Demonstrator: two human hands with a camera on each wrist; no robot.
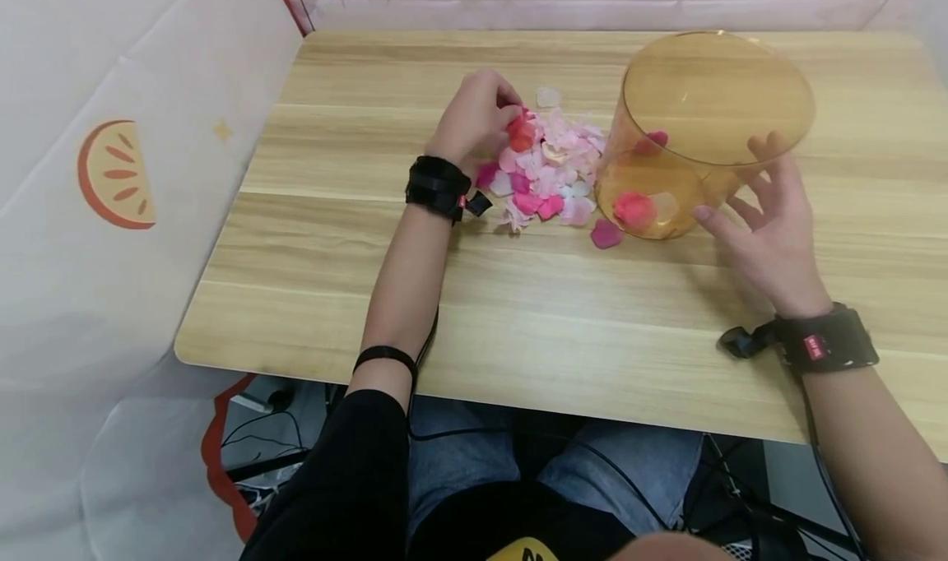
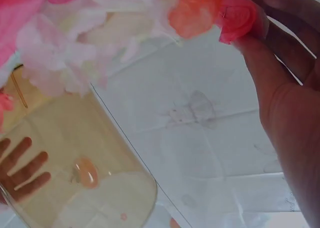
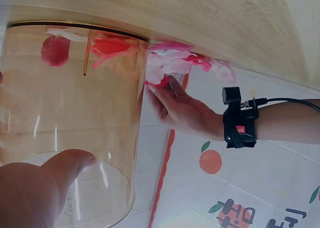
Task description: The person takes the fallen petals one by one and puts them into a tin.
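A pile of pink, red and white petals (image 1: 548, 170) lies on the wooden table (image 1: 518, 298). My left hand (image 1: 477, 121) is at the pile's left edge and pinches a red petal (image 1: 521, 132) (image 2: 235, 15) between its fingertips. An amber see-through cylinder container (image 1: 704, 129) (image 3: 70, 118) stands right of the pile with a few petals (image 1: 635, 209) inside. My right hand (image 1: 766, 215) rests against the container's right side with fingers spread and nearly straight. One loose pink petal (image 1: 606, 234) lies in front of the container.
A white cloth wall with an orange-slice print (image 1: 114, 174) stands left of the table. Black wrist straps with cables sit on both forearms (image 1: 440, 187). My knees and cables are below the table's near edge.
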